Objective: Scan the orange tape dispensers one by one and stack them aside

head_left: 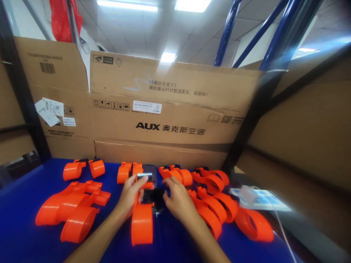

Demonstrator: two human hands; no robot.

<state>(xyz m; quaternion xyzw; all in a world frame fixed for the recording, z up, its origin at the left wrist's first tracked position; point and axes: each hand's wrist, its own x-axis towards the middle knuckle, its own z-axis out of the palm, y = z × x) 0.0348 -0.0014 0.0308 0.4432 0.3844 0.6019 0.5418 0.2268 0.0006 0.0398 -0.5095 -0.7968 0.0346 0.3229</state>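
Your left hand (131, 195) and right hand (178, 199) meet at the middle of the table (16, 226), both on a small dark device (155, 197) that sits at the far end of a plastic housing (142, 223) lying between your forearms. Just behind them a phone (150, 174) lies flat. A pile of housings (72, 210) lies to your left, another pile (219, 204) to your right. Cardboard boxes (170, 120) stand along the far edge, and a tray (259, 199) lies far right
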